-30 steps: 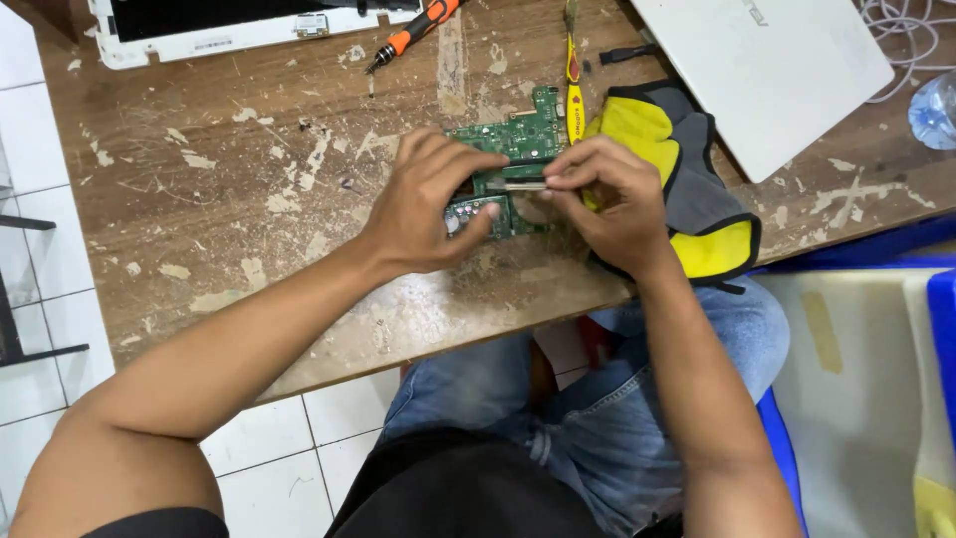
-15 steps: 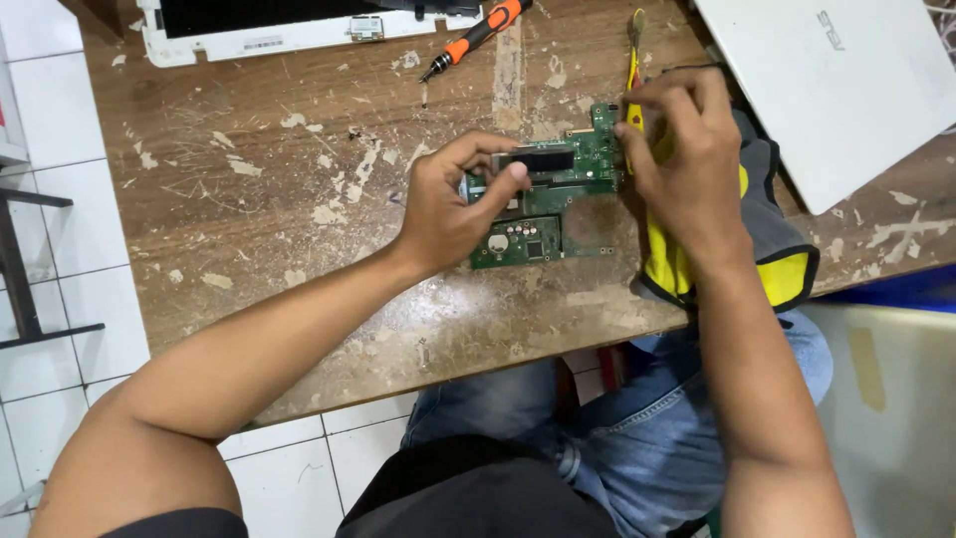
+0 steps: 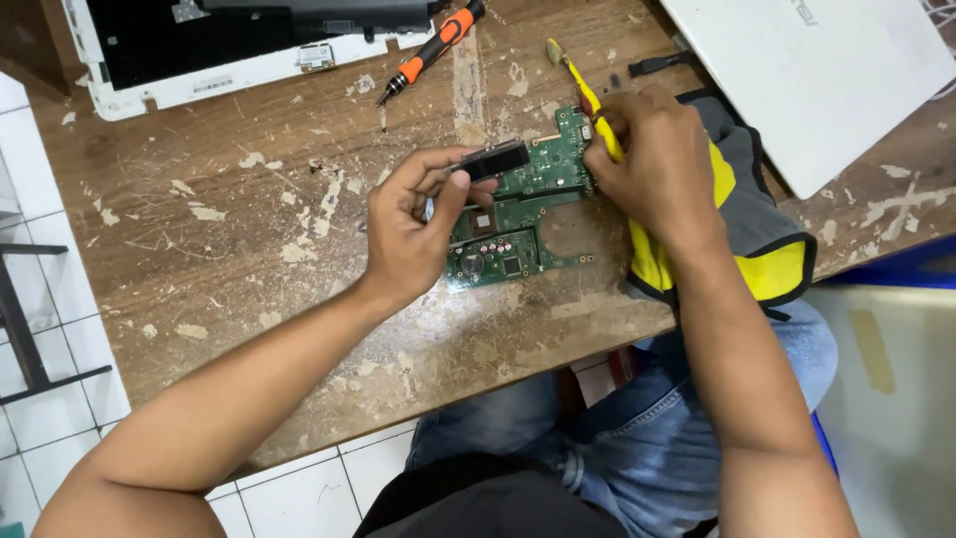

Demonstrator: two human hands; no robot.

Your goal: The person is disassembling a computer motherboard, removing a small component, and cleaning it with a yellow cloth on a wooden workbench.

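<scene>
Since the earlier frame, both hands have parted across the green printed circuit board (image 3: 518, 214) lying mid-bench on the scarred wooden table (image 3: 219, 269). Left hand (image 3: 413, 224) pinches a small black rectangular module (image 3: 490, 159) above the board's left part; right hand (image 3: 652, 164) is closed around a yellow-handled tool (image 3: 588, 95) at its right edge. Lifting the module level, wrist bent, would best spare its connectors.

The table (image 3: 249, 249) under me is rough brown wood, its finish scratched and flaking in pale patches. My left hand (image 3: 413, 234) pinches a matt black plastic strip (image 3: 490, 159) over the green circuit board (image 3: 528, 214), which has a faint sheen. My right hand (image 3: 652, 164) grips a glossy yellow plastic tool (image 3: 583, 90). The yellow and grey pouch (image 3: 757, 234) looks like soft cloth; the white laptop lid (image 3: 817, 70) is smooth plastic.
</scene>
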